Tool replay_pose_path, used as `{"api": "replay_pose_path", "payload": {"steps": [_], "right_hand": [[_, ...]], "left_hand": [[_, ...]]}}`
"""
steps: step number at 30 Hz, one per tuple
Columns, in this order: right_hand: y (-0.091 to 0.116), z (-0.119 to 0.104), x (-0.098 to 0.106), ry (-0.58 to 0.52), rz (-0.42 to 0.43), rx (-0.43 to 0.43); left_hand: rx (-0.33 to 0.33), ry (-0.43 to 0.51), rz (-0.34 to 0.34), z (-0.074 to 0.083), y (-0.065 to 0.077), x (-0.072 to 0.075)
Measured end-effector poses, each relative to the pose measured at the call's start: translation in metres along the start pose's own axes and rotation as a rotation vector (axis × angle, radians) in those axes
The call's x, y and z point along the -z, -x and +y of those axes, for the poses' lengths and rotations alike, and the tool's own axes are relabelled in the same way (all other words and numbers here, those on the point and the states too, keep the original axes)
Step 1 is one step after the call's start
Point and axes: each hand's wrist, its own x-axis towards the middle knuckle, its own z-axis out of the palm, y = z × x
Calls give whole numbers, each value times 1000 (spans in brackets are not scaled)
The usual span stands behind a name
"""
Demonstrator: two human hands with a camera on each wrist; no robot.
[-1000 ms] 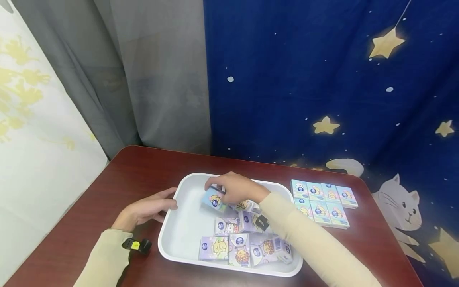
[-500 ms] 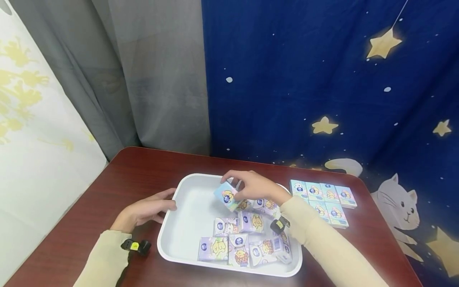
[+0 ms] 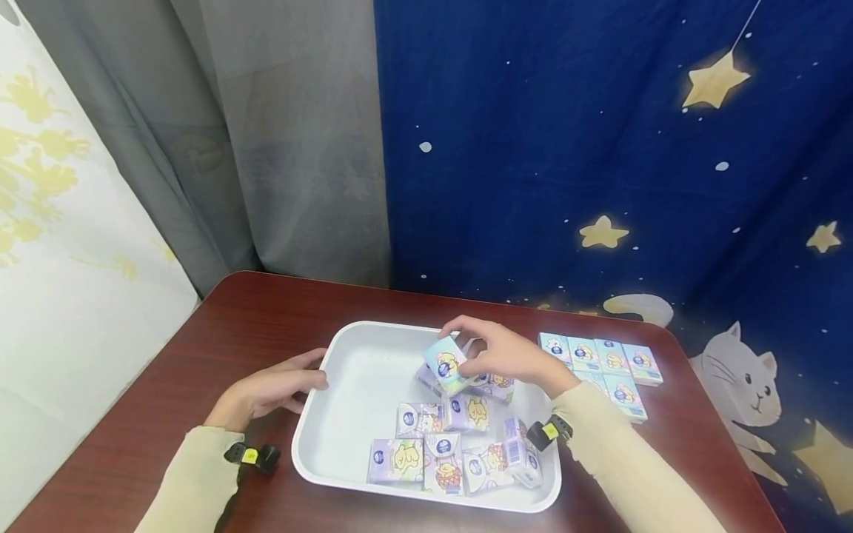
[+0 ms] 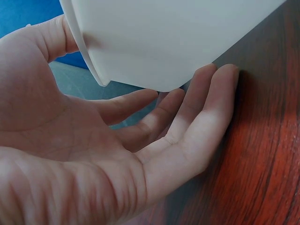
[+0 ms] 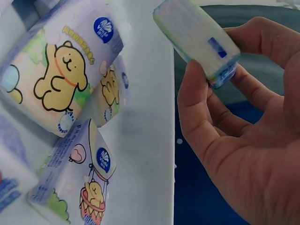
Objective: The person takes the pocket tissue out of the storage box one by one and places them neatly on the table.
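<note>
My right hand (image 3: 509,357) pinches a light-blue tissue pack (image 3: 444,363) between thumb and fingers. It holds the pack tilted above the back right of the white tray (image 3: 343,429). In the right wrist view the pale, plain side of that pack (image 5: 197,37) faces the camera. Lilac tissue packs (image 3: 396,460) with a cartoon puppy, several of them, lie loosely in the tray's right half. My left hand (image 3: 269,390) grips the tray's left edge. Its thumb lies at the rim and its fingers (image 4: 206,112) reach under the tray wall, as the left wrist view shows.
Light-blue tissue packs (image 3: 584,354), several in two rows, lie on the dark red table (image 3: 266,318) right of the tray, partly behind my right forearm. A grey curtain (image 3: 306,148) and a blue star-patterned curtain (image 3: 500,185) hang behind the table.
My right hand has moved right across the tray with the light-blue pack, uncovering lilac packs on the right side. The left hand stays at the tray's edge.
</note>
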Motion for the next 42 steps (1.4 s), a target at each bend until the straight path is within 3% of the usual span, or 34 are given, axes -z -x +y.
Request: {"api": "replay_pose_path", "payload": {"steps": [11,27,37,42], "right_hand": [[31,17,11,-280,83,-28],[81,45,28,-494,207,8],[112,71,40,-586,245,78],[126,84,44,-586,280,28]], "left_hand": [[5,-8,6,0,1,1],[-8,-5,-3,-3,1,0],[-2,-15,5,0,2,-1],[0,-17,7,-1,2,-1]]}}
